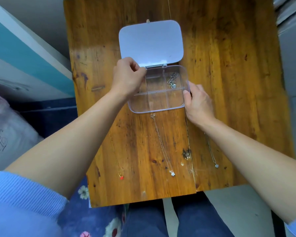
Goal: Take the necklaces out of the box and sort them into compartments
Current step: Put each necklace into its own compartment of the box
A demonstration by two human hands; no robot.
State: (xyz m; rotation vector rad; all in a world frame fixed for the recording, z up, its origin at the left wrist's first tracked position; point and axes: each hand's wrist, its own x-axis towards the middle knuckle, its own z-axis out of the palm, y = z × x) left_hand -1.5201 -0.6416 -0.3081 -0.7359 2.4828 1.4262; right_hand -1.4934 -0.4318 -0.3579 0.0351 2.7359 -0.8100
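A clear plastic box (158, 109) with dividers stands open on the wooden table, its white lid (150, 41) folded back. A silver necklace (172, 80) lies bunched in the far right compartment. My left hand (128, 77) hovers over the box's far left compartment with fingers pinched together; what it pinches is hidden. My right hand (197, 103) grips the box's right wall. Three necklaces lie stretched out on the table in front of the box: a gold chain with a red pendant (121, 177), a thin chain with a silver pendant (172, 173), and a chain with a pale pendant (216, 165).
The wooden table (229, 82) has two joined boards, with a step along its near edge. A dark knot (186, 153) marks the wood between the chains. Bedding lies to the left, and my lap is below the table.
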